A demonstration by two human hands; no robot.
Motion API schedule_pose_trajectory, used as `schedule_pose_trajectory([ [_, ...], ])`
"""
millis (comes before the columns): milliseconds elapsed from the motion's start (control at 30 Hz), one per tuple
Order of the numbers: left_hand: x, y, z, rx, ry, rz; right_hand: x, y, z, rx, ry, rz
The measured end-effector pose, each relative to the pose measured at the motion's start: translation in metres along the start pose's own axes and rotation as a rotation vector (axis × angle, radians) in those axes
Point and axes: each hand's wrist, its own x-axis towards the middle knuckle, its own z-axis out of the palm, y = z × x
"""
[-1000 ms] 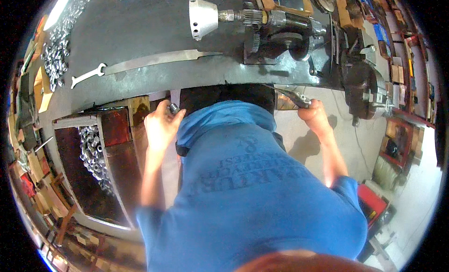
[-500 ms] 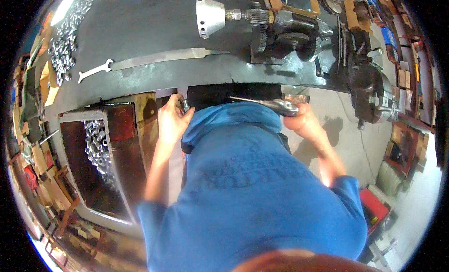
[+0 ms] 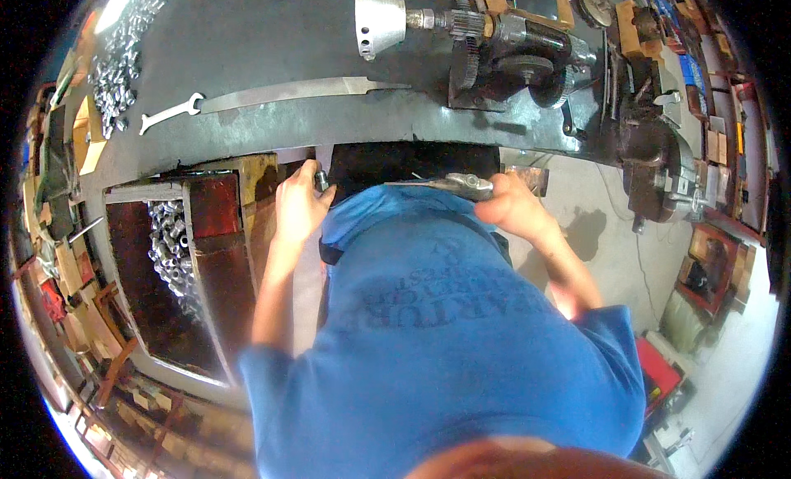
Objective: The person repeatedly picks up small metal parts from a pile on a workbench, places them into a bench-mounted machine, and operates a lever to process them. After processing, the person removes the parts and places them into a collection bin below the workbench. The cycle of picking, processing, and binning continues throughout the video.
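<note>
My left hand (image 3: pixel 298 205) is curled at the front edge of the dark workbench (image 3: pixel 272 46), pinching a small metal bolt-like part (image 3: pixel 321 181) just under that edge. My right hand (image 3: pixel 515 209) grips the handle of a grey metal hand tool (image 3: pixel 445 183). The tool's thin tip points left across my chest toward the left hand. The two hands are apart, with my blue shirt (image 3: pixel 445 331) below and between them. The tool's handle is hidden inside my right fist.
On the bench lie an open-ended spanner (image 3: pixel 169 114) and a long flat metal strip (image 3: pixel 305 90). Behind stands a geared machine with a silver cone (image 3: pixel 383 19). A heavy vise (image 3: pixel 667 178) sits at the right. A bin of shiny metal parts (image 3: pixel 169 240) is lower left.
My right hand has swung the metal tool to the left, level in front of my chest. My left hand has stayed at the bench edge, shifting only slightly.
</note>
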Motion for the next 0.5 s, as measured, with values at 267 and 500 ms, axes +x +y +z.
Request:
schedule_pose_trajectory([
  [267,0.001,0.004,0.004,-0.064,-0.061,-0.003,0.021,-0.028,-0.023,0.269,-0.207,0.302],
  [500,0.000,0.003,0.003,-0.189,-0.033,-0.078,0.033,-0.038,-0.010,0.288,-0.196,0.255],
])
